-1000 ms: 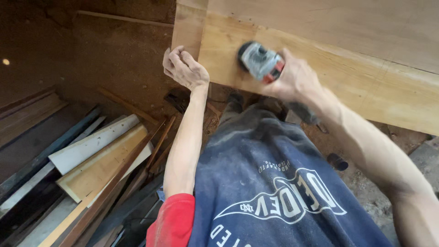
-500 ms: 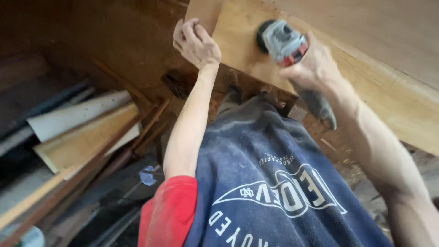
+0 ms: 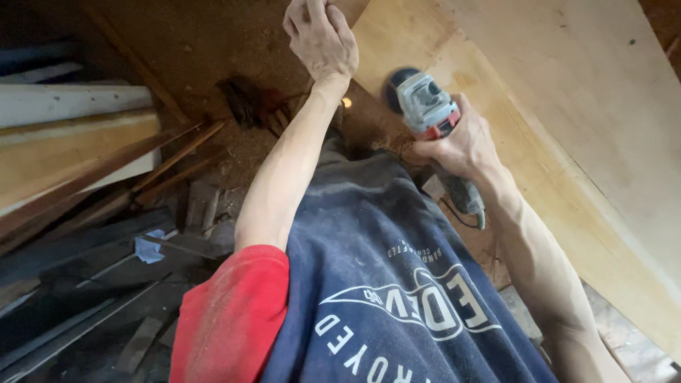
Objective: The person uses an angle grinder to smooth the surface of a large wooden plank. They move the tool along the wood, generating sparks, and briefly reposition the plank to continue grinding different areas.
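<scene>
**Grinder at the board's edge**

Sawdust-strewn floor [image 3: 234,64] lies below. Left hand [image 3: 320,39] curls its fingers over the end of the pale plywood board [image 3: 539,106]; right hand [image 3: 461,145] wraps tightly round the grey-and-red handheld angle grinder [image 3: 425,106] (disc end toward the board's edge), just right of the left hand, the board slanting away rightward.

The floor [image 3: 213,64] was covered in sawdust. Stacked boards [image 3: 64,152] and dark offcuts [image 3: 85,284] lay at left. Lighting was dim and warm.
</scene>
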